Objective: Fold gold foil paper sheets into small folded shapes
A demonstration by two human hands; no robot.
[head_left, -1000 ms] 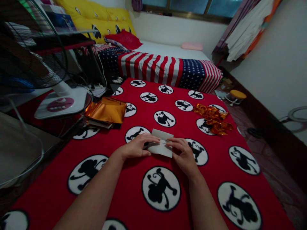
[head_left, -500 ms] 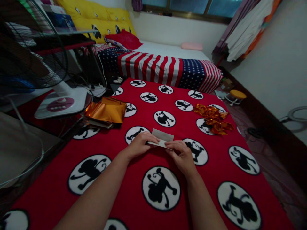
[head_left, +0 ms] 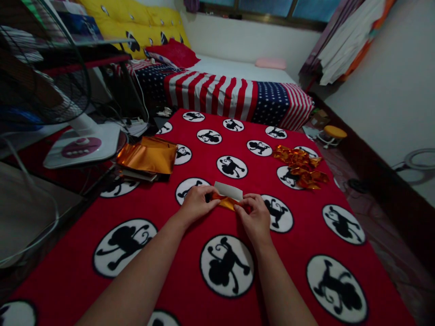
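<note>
Between my two hands, just above the red cloth [head_left: 207, 174], is a small sheet of foil paper [head_left: 228, 203], orange and shiny on one face and pale on the other. Its pale back stands up at the far side, while an orange strip is folded over toward me. My left hand [head_left: 199, 202] pinches the left end with thumb and fingers. At the right end, my right hand [head_left: 253, 213] grips the paper the same way. The fingers partly hide both ends.
A stack of orange foil sheets [head_left: 147, 156] lies on the cloth's left side. Several folded orange foil pieces [head_left: 301, 165] sit at the right. A white fan [head_left: 81, 142] stands left; beyond the cloth is a bed with a striped cover [head_left: 217, 93].
The paper's near part has turned over, so its orange face now shows where pale paper was. My thumbs have come to its near side. The view has shifted slightly.
</note>
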